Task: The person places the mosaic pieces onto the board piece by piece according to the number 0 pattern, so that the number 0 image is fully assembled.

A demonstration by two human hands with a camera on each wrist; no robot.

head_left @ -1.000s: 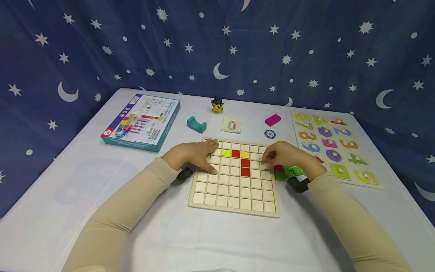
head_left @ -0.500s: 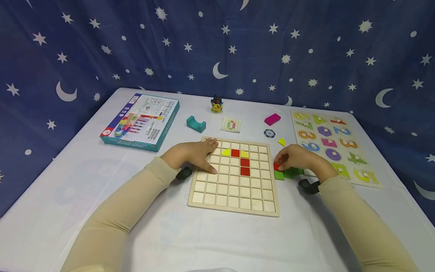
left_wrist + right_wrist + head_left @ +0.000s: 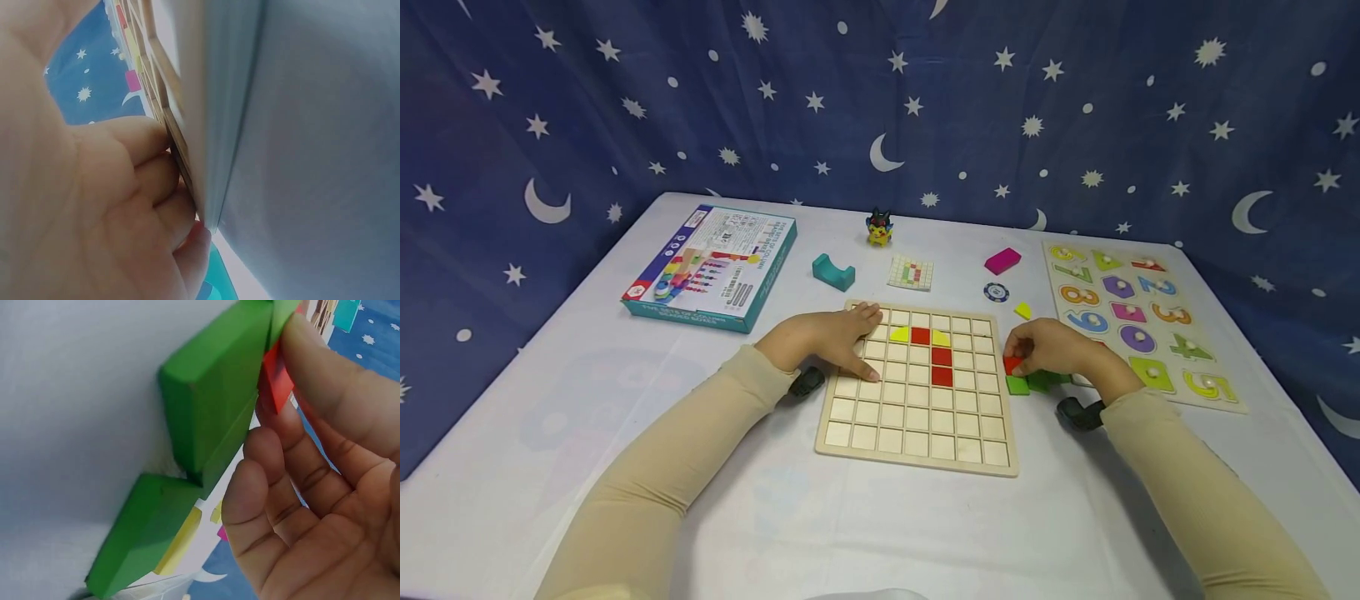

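Observation:
A wooden grid board [image 3: 892, 415] lies in the middle of the table in the head view. Red squares [image 3: 942, 357] and two yellow curved pieces [image 3: 900, 335] sit in its upper cells. My left hand [image 3: 831, 340] rests on the board's left side with fingers spread; in the left wrist view its fingertips touch the board's edge. Right of the board, my right hand [image 3: 1048, 346] pinches a red square tile [image 3: 277, 381] between thumb and fingers. Green tiles [image 3: 219, 387] lie just beneath and beside this hand, partly covered by it.
Behind the board lie a small pattern card [image 3: 911, 273], a teal block [image 3: 833, 272], a toy figure [image 3: 879, 227], a magenta block [image 3: 1003, 261], a poker chip [image 3: 996, 292] and a yellow piece [image 3: 1022, 310]. A box [image 3: 715, 267] stands left, a number puzzle [image 3: 1138, 325] right.
My right hand has moved from over the board's right edge to the tiles beside it and now pinches a red tile. The left hand stays in place.

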